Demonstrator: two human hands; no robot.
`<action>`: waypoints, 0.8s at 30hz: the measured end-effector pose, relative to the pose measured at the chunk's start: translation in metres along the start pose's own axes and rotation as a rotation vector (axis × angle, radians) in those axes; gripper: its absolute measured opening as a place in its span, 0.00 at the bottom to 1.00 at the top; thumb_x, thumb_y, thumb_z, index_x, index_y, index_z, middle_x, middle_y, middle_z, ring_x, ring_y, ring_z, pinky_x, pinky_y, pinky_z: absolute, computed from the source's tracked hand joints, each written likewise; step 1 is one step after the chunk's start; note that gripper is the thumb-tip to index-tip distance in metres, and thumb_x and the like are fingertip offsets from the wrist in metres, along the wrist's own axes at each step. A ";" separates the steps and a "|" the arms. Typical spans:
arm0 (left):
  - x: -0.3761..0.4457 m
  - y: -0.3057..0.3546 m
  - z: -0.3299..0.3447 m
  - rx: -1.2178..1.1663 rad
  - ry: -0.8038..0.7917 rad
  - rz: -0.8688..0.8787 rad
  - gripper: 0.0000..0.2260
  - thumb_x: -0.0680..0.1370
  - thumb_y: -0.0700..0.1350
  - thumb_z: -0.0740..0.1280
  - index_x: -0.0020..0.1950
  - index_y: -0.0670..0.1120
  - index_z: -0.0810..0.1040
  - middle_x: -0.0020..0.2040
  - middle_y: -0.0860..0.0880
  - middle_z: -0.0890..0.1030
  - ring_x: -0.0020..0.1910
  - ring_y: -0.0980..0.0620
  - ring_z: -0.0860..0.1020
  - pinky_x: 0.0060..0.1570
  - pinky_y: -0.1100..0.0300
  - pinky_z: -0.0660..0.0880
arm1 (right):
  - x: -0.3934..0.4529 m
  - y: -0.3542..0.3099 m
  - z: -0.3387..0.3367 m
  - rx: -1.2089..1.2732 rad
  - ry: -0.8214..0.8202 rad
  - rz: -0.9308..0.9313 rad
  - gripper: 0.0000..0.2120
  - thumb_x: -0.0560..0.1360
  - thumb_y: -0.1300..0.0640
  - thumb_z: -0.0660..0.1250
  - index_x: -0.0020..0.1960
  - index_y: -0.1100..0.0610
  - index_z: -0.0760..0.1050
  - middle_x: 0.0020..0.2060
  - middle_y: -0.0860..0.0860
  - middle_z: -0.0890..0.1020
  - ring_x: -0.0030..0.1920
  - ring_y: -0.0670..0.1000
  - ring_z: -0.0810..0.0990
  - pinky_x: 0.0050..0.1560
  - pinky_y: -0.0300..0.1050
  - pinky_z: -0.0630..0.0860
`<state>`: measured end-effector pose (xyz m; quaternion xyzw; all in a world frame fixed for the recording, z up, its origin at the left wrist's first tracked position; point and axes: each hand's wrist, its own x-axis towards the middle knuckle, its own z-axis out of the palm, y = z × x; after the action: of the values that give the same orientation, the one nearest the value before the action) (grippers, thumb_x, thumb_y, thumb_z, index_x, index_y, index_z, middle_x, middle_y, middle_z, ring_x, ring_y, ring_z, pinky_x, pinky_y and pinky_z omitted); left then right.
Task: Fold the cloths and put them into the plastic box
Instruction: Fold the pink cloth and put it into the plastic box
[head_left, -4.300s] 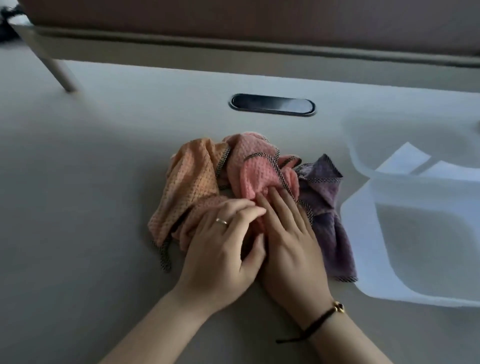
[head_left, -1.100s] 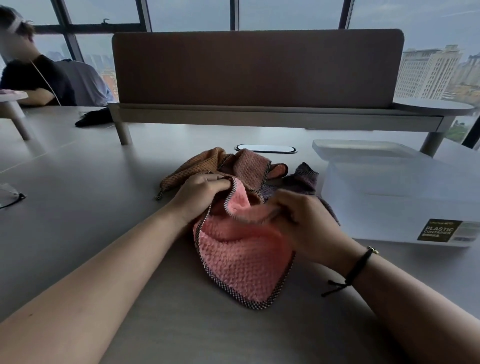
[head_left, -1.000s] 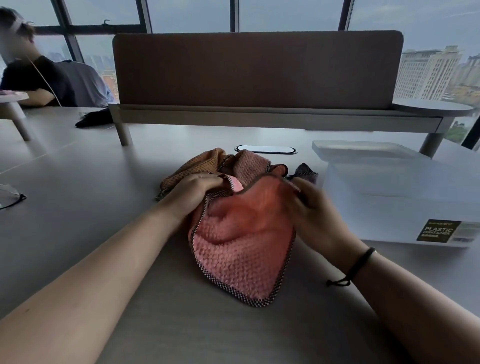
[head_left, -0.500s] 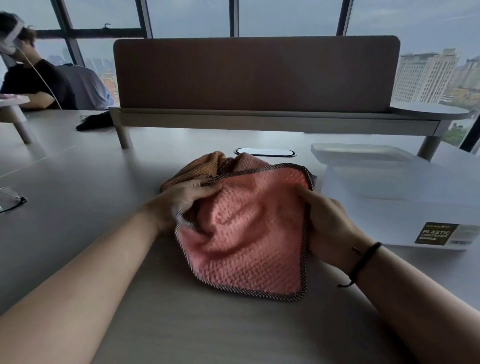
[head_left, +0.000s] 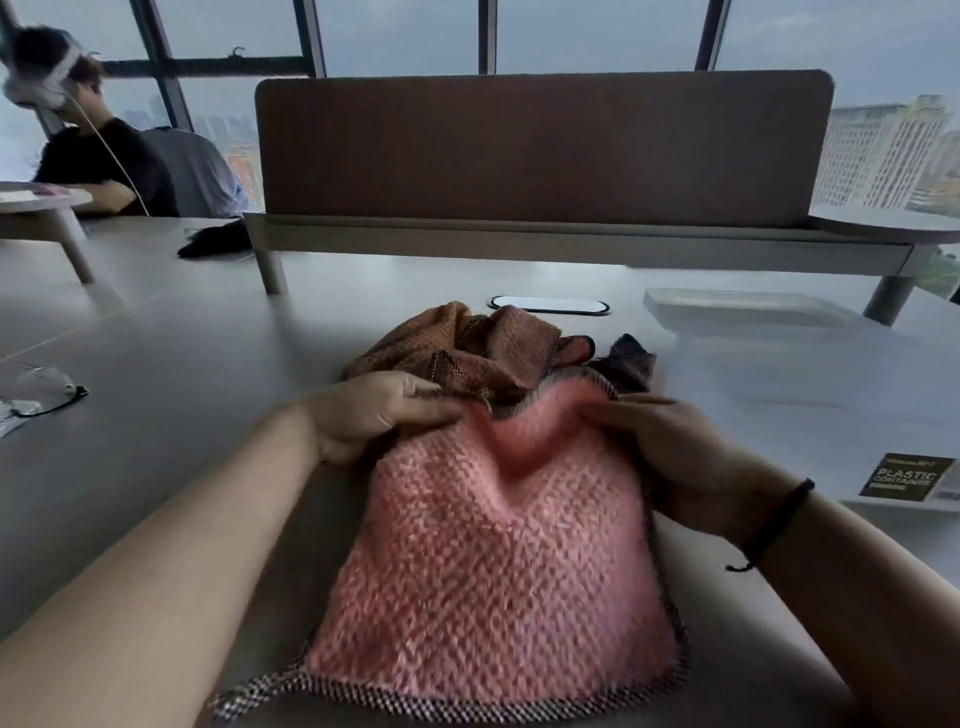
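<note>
Here both hands (head_left: 524, 415) pinch pink cloth's (head_left: 498, 571) far edge, fingertips blurred/hidden.

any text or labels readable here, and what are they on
"PLASTIC CONTAINER" on the dark rectangular label stuck to the front of the translucent plastic box.
A smaller line above those words and the white part of the label at the frame edge: too small and blurred to read.
No other text is visible.
</note>
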<state>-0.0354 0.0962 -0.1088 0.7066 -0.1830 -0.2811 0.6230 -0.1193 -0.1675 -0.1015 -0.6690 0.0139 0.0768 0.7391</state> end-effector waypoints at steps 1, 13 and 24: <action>0.004 -0.003 -0.001 0.043 0.014 -0.007 0.20 0.76 0.41 0.71 0.63 0.30 0.75 0.64 0.30 0.76 0.60 0.35 0.76 0.68 0.44 0.71 | 0.005 0.008 0.000 -0.178 0.052 -0.036 0.08 0.75 0.60 0.68 0.42 0.63 0.82 0.39 0.60 0.85 0.34 0.54 0.82 0.38 0.49 0.81; -0.002 -0.017 -0.017 0.028 0.250 0.222 0.11 0.64 0.37 0.77 0.45 0.39 0.85 0.46 0.44 0.86 0.49 0.49 0.84 0.51 0.61 0.79 | 0.027 0.027 -0.018 -0.609 0.432 -0.390 0.06 0.74 0.58 0.68 0.39 0.56 0.79 0.29 0.49 0.80 0.32 0.49 0.75 0.37 0.51 0.73; -0.021 -0.012 -0.041 0.257 -0.139 0.182 0.11 0.60 0.40 0.80 0.40 0.45 0.87 0.45 0.50 0.82 0.48 0.55 0.79 0.51 0.64 0.75 | 0.002 0.024 -0.022 -0.855 0.057 -0.520 0.22 0.66 0.73 0.66 0.34 0.45 0.82 0.41 0.45 0.84 0.45 0.45 0.82 0.50 0.39 0.75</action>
<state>-0.0271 0.1430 -0.1139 0.7399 -0.3231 -0.2459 0.5363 -0.1191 -0.1867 -0.1275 -0.8953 -0.1662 -0.1295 0.3925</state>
